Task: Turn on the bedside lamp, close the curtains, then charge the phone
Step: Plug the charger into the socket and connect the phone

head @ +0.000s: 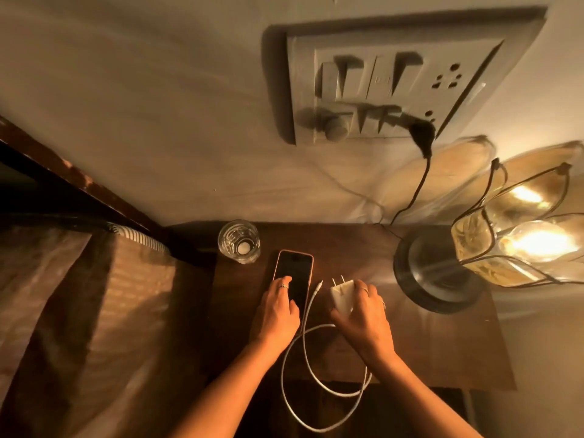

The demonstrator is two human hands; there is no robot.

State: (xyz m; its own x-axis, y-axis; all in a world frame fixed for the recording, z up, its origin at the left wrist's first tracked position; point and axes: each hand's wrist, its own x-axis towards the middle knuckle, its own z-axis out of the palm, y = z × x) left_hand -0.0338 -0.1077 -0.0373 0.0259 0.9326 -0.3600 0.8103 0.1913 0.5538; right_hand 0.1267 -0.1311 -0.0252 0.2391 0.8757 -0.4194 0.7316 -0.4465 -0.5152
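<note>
Phone [292, 276] half under left hand [278, 314]

A home bedroom: bed [79, 295] beside wooden nightstand [458, 343], lit bedside lamp [505, 248], wall switchboard [395, 90].

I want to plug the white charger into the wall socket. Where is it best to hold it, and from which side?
Grip the charger by its flat side faces at the rear end, coming from the near side, as the right hand does. Its prongs point away toward the wall, so keep fingers off that end. The cable loops loosely nearby.
</note>
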